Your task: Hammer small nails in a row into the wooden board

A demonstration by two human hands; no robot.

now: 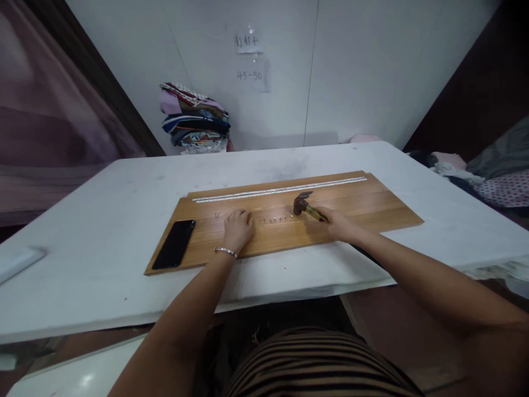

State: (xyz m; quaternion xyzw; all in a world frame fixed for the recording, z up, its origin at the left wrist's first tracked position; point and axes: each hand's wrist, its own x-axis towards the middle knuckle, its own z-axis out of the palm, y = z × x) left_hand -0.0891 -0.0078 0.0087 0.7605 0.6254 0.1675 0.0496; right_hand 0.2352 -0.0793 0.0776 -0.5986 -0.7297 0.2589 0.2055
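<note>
My right hand (338, 225) is wrapped round the handle of a claw hammer (301, 204). Its dark head sits just above the wooden board (351, 204), by the right end of a row of several small nails (275, 219) on the board. Left of that row, my left hand (238, 229) rests on the board with fingers curled; anything in them is hidden. Beyond its fingers lie a few loose nails (217, 215). Two thin whitish strips (264, 192) run along the board's far side.
A black phone (173, 244) lies at the board's left end. The board is on a large white table (91, 237). Folded cloths (196, 118) are piled behind the far edge, against a white wall (363, 66). More fabric (500, 187) lies at the right, and a white object (20, 262) at the left.
</note>
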